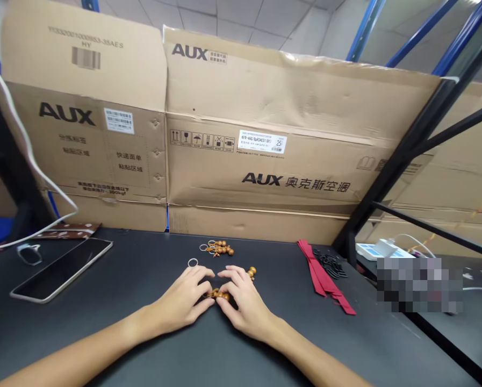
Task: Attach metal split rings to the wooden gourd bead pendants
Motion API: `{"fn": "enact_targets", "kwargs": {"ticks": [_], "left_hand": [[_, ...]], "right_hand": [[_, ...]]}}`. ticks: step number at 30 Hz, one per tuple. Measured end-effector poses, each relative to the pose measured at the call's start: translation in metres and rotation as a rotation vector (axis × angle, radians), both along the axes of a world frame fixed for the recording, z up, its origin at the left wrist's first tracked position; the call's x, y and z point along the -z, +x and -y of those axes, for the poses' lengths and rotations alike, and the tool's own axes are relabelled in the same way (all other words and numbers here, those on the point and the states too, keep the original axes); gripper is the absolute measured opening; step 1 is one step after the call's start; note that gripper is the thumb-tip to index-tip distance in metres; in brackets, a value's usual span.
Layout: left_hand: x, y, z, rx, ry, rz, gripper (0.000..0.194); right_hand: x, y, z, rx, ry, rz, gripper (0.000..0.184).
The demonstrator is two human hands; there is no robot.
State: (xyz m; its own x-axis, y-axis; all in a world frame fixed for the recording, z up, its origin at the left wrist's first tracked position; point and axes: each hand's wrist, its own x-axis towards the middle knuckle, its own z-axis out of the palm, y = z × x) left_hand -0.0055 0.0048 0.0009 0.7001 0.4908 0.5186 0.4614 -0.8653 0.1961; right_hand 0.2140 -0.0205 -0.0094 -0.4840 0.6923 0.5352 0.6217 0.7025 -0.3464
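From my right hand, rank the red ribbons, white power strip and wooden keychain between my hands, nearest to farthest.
1. Wooden keychain: immediately left.
2. Red ribbons: to the right.
3. White power strip: farther right, past the black post.

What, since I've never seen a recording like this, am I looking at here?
There is no machine: these are a person's bare left hand and right hand. One camera, worn on the head, looks forward and down. On the dark, flat tabletop lie a cluster of shiny brown beaded keyrings, long flat red strips and a black-screened rectangular phone. Between the hands' fingertips is a brown beaded piece; whether both hands grip it, I can't tell.
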Motion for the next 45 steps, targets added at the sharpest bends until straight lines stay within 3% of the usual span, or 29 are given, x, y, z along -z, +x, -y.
{"fn": "enact_targets", "kwargs": {"ticks": [15, 23, 30, 45], "left_hand": [[0.007, -0.003, -0.008, 0.001, -0.058, -0.008, 0.015], [0.003, -0.002, -0.004, -0.021, -0.031, 0.003, 0.013], [-0.001, -0.003, -0.002, 0.006, -0.065, -0.001, 0.018], [-0.011, -0.002, 0.004, 0.107, -0.181, 0.01, 0.017]], "right_hand": [[0.003, 0.003, -0.008, 0.148, 0.054, 0.004, 0.006], [-0.004, 0.0, 0.001, 0.019, 0.01, -0.018, 0.005], [-0.003, 0.002, -0.003, 0.038, 0.002, -0.046, 0.005], [-0.008, 0.0, 0.003, -0.082, 0.032, -0.03, 0.007]]}}
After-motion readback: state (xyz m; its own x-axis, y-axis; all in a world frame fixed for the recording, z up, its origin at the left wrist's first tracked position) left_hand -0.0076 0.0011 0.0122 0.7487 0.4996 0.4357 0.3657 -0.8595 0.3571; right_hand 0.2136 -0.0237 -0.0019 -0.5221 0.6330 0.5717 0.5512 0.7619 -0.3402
